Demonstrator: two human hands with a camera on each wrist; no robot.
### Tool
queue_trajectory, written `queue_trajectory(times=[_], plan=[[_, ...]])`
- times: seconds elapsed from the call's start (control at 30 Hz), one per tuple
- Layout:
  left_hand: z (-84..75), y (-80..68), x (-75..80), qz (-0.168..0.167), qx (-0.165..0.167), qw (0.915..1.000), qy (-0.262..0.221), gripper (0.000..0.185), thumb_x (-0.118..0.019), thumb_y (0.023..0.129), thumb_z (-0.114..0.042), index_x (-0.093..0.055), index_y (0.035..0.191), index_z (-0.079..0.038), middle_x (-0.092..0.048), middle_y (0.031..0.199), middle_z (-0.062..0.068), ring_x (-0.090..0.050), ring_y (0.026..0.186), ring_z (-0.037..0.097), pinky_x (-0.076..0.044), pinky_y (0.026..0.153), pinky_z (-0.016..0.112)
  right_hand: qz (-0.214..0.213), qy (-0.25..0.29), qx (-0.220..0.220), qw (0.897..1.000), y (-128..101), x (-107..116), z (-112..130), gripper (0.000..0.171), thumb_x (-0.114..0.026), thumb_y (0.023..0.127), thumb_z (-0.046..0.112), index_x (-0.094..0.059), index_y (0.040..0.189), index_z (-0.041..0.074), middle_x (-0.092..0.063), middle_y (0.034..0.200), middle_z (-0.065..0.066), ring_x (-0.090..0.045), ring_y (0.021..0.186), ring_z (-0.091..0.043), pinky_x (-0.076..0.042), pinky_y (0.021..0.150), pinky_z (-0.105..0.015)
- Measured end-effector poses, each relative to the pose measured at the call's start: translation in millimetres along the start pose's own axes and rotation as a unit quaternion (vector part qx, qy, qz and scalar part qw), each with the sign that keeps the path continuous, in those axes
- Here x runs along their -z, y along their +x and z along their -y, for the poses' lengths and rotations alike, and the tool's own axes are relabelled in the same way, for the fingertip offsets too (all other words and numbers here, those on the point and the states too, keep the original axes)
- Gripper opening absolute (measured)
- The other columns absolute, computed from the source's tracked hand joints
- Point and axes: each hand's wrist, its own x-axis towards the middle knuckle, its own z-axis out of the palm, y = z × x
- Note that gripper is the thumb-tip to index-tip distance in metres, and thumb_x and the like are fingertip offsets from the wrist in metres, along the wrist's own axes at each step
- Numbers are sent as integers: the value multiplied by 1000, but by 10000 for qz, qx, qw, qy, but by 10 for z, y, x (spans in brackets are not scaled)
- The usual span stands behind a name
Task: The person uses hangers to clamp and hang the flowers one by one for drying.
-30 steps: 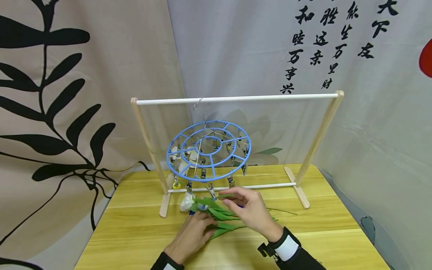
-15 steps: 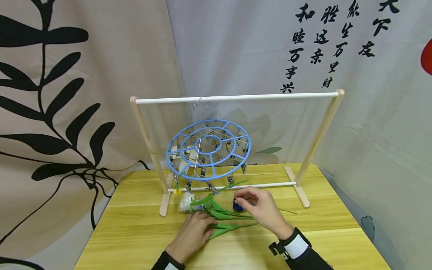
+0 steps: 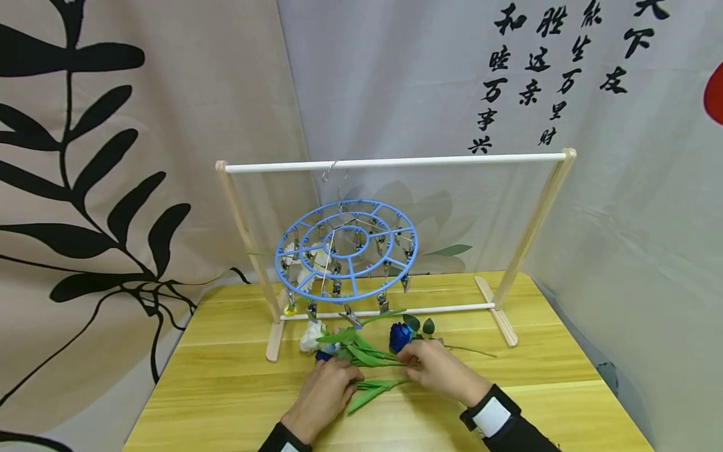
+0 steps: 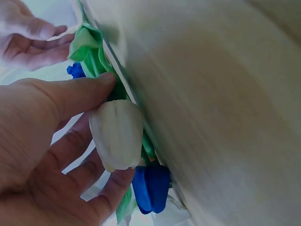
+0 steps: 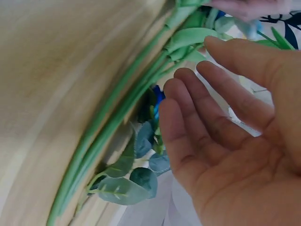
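A pale yellow wooden surface (image 3: pixel 237 389) stands before draped cloths: a beige one with black leaf shapes to the left, a grey one with black calligraphy behind. Toward the far edge of the surface stands a light wooden rack with a white crossbar (image 3: pixel 395 164); from that bar hangs a round blue plastic clip hanger (image 3: pixel 347 250) ringed with metal pegs.

The left hand (image 3: pixel 323 395) lies palm down near the middle of the surface, its grip curled round the heads of a bunch of artificial flowers with long green stems (image 3: pixel 367 358); in the left wrist view the thumb and fingers hold a white tulip bud (image 4: pixel 117 134) with a blue bud (image 4: pixel 150 187) just below it. The right hand (image 3: pixel 437 370) rests on the stems, its grip apart, fingers straight and relaxed. A blue rose (image 3: pixel 400 336) with small dark leaves lies just beyond its fingertips, toward the rack.
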Motion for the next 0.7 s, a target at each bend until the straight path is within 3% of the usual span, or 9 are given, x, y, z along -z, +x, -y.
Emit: queue_trajectory(times=[0.2, 0.47, 0.7], plan=[[16, -26, -20, -285, -79, 9991, -314, 16, -93, 99, -9, -91, 107, -22, -83, 103, -8, -78, 98, 14, -68, 87, 36, 68, -444, 146, 9989, -33, -79, -34, 21, -90, 102, 7, -86, 122, 7, -86, 117, -6, -82, 108, -20, -69, 91, -33], [41, -54, 11, -252, 283, 9921, -1198, 16, -88, 104, -7, -91, 112, -20, -85, 106, -4, -79, 98, 11, -67, 84, 28, -267, -588, 454, 9969, -56, -92, -81, 15, -89, 103, 5, -88, 114, 14, -86, 112, 1, -81, 104, -13, -69, 89, -31], [35, -82, 35, -219, 576, 9877, -1438, 29, -91, 98, 0, -91, 117, -22, -87, 116, -2, -83, 107, 19, -70, 91, 35, -599, -647, 729, 9934, -45, -65, -104, 11, -86, 105, 5, -88, 109, 15, -85, 107, 0, -78, 97, -6, -67, 82, -25]])
